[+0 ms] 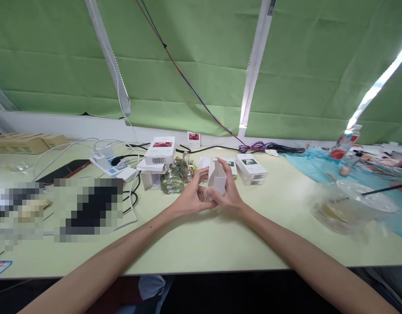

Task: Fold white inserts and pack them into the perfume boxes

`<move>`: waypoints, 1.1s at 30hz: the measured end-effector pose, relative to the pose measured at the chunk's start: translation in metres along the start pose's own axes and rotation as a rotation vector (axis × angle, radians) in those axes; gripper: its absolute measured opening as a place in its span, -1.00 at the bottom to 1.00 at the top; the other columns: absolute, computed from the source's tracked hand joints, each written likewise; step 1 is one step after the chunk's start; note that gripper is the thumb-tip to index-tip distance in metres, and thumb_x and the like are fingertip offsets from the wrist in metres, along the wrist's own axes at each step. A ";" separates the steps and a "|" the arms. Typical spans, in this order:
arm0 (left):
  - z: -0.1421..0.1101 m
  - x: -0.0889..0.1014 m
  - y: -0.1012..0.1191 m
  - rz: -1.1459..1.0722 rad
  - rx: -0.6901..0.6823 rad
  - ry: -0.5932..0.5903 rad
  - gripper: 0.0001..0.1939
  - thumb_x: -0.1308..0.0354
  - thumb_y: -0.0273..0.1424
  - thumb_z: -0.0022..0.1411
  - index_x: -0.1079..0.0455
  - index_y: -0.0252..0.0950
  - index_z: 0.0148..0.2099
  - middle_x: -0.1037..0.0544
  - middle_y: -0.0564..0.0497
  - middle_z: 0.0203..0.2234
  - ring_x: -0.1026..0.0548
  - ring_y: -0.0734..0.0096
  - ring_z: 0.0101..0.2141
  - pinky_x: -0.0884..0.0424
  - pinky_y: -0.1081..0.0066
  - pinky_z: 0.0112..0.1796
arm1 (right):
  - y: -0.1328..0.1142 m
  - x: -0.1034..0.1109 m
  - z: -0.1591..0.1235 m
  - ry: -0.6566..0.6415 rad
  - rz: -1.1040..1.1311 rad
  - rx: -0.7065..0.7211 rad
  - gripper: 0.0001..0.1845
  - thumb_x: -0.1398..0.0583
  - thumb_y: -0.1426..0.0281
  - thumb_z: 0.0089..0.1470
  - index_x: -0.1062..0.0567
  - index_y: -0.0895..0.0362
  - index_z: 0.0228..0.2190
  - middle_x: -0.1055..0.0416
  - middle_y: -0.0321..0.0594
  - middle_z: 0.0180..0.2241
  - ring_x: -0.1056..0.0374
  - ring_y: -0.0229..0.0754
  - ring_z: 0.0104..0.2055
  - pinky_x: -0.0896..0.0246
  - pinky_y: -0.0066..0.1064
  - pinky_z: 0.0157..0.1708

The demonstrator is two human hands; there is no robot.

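Both my hands meet over the middle of the pale green table (201, 244), around a small white carton (217, 176) with its top flap up. My left hand (191, 196) pinches the carton's left side with curled fingers. My right hand (229, 194) wraps its right side and back. Just left of the hands stand small clear glass bottles (172, 182), close to my left fingers. Behind them lies a white box with a red picture (160, 150). Two white boxes with green pictures (251, 168) lie right of the carton.
A white power strip (107, 165) with plugs and white cables sits at the left, beside a dark phone (62, 171). At right stands a clear plastic bowl with a lid (351, 207) on a blue sheet (305, 168). Green blinds hang behind, with a red-blue wire.
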State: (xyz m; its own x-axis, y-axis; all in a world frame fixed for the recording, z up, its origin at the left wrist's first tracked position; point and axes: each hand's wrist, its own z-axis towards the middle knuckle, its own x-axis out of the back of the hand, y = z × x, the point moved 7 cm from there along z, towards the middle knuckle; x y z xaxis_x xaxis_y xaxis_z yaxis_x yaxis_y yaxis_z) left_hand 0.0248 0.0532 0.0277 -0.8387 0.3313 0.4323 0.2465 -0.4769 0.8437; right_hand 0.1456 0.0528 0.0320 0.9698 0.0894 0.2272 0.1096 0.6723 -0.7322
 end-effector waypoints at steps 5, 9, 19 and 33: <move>0.001 -0.001 -0.003 -0.031 -0.017 -0.004 -0.08 -0.39 -0.37 0.01 0.03 -0.09 0.32 -0.36 -0.17 0.12 -0.56 0.21 -0.14 -0.49 0.34 -0.24 | 0.002 -0.001 0.000 0.002 0.001 0.004 -0.01 -0.32 0.10 0.01 0.04 -0.07 0.31 -0.19 -0.05 0.21 -0.35 0.01 0.07 -0.37 -0.12 0.02; 0.002 0.000 -0.008 -0.044 -0.022 -0.008 -0.06 -0.40 -0.37 -0.01 0.04 -0.08 0.32 -0.36 -0.18 0.13 -0.58 0.24 -0.18 -0.52 0.33 -0.24 | 0.004 -0.002 0.000 -0.021 0.007 0.001 0.02 -0.33 0.10 0.00 0.08 -0.08 0.32 -0.22 -0.05 0.18 -0.36 0.00 0.04 -0.39 -0.12 0.01; 0.004 0.001 -0.015 -0.026 -0.007 -0.013 0.03 -0.44 -0.38 -0.07 0.08 -0.08 0.33 -0.36 -0.21 0.13 -0.61 0.30 -0.31 -0.52 0.34 -0.33 | 0.003 -0.005 0.000 -0.071 0.001 -0.044 0.07 -0.37 0.17 -0.03 0.11 -0.09 0.32 -0.26 -0.05 0.18 -0.40 0.03 0.04 -0.40 -0.06 0.03; 0.003 0.006 -0.013 0.117 0.011 0.003 0.02 -0.41 -0.32 -0.09 0.09 -0.09 0.32 -0.38 -0.19 0.12 -0.48 0.53 -0.48 -0.38 0.47 -0.47 | 0.007 -0.005 0.002 -0.102 -0.008 -0.043 0.08 -0.40 0.14 -0.06 0.07 -0.06 0.31 -0.29 -0.03 0.15 -0.42 0.01 0.01 -0.38 -0.05 0.02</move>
State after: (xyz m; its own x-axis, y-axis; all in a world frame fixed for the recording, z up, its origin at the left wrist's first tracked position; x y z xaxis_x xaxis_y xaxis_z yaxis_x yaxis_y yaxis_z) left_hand 0.0181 0.0641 0.0205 -0.8054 0.2709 0.5272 0.3483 -0.5033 0.7908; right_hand 0.1409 0.0578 0.0270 0.9418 0.1599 0.2958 0.1286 0.6413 -0.7564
